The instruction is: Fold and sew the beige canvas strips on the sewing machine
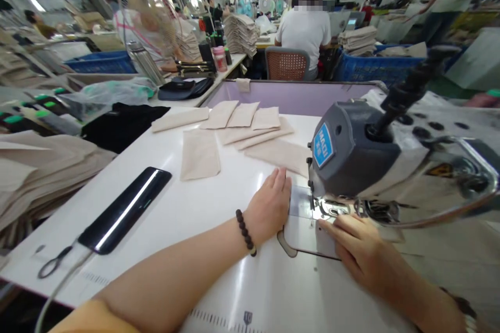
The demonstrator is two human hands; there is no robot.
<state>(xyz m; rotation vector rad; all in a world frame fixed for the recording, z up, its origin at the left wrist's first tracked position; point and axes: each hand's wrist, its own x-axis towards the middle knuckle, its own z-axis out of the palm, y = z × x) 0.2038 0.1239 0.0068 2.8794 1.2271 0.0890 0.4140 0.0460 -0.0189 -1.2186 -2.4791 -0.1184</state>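
My left hand (pixel 271 200) lies on the white table, left of the sewing machine's metal needle plate (pixel 308 237). Its fingers are stretched forward, close to a beige fabric piece (pixel 279 153), with nothing visible in them. My right hand (pixel 353 244) rests over the plate's right side, fingers stretched toward the presser foot (pixel 330 208); no held thing shows, and its underside is hidden. The grey head of the sewing machine (pixel 351 145) stands above both hands. Several folded beige fabric pieces (pixel 200 155) lie beyond my left hand.
A black phone-like device (pixel 127 210) with a cable lies on the left of the table (pixel 167 250), beside small scissors (pixel 54 263). Stacked beige fabric (pixel 42 171) stands at far left. A lilac panel (pixel 297 96) borders the table's back. A person in white (pixel 302 31) sits beyond.
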